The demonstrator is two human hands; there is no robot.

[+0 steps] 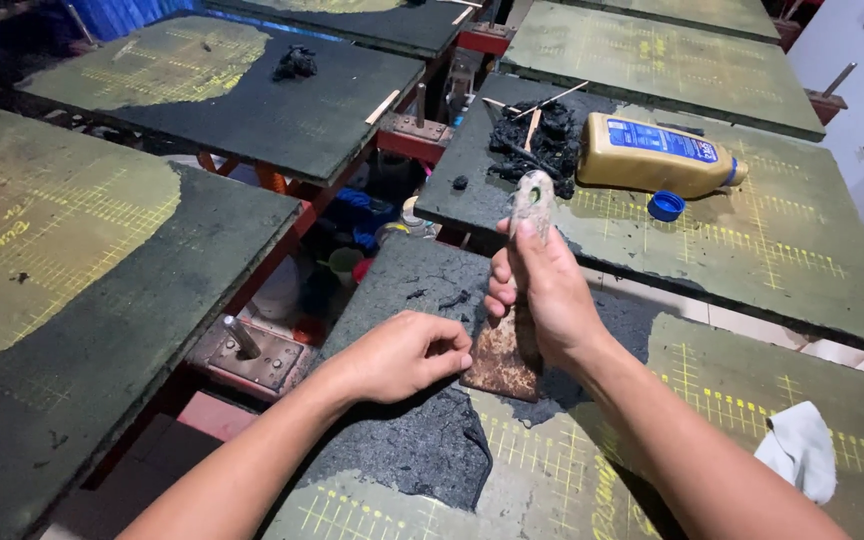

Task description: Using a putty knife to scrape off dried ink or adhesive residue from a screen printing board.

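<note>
My right hand [542,290] grips the pale handle of a rusty flat scraper [505,360], blade down on the printing board [572,470] in front of me. My left hand [402,355] rests on the board beside the blade, fingertips pinched together against the blade's left edge. Under both hands lies a dark crusty layer [422,440] that covers the board's left part, peeling at its edge; the yellow-gridded green surface shows to the right.
A yellow bottle [657,155] lies on its side on the far board, its blue cap [666,206] beside it, next to a heap of black scrapings [537,145] with wooden sticks. A white rag [800,448] lies at right. More boards [82,270] on red frames surround me.
</note>
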